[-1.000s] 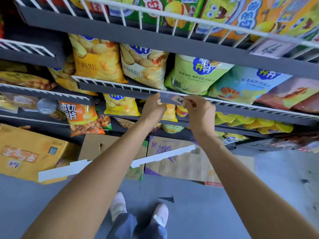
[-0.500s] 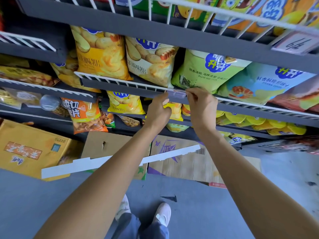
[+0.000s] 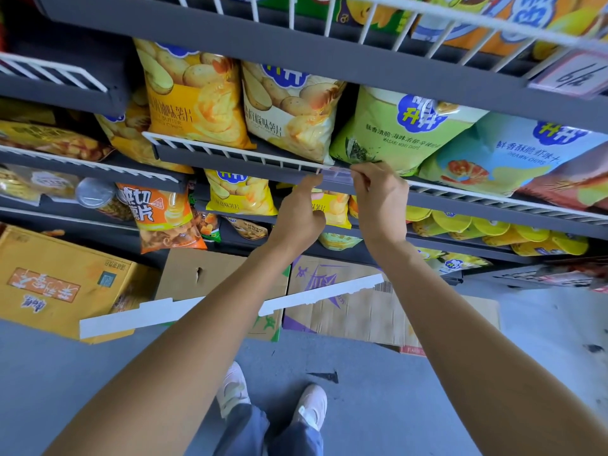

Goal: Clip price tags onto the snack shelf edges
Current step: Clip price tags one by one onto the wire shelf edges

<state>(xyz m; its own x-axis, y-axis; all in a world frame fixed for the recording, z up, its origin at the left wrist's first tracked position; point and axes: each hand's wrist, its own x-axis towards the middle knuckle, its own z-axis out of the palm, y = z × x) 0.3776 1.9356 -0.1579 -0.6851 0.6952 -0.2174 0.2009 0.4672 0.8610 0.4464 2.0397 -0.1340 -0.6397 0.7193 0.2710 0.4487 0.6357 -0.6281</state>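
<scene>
Head view looks down past two bare forearms to a snack shelf. At frame centre a clear tag holder sits on the white wire rail at the shelf's front edge. The left hand reaches up from below, its fingertips touching the holder's left end; the right hand pinches its right end with curled fingers. The two hands lie close together, the holder between them. Just behind the holder stands a green chip bag, with yellow chip bags to its left. At upper right another tag hangs on the shelf above. A white strip lies across cardboard boxes on the floor at lower left.
</scene>
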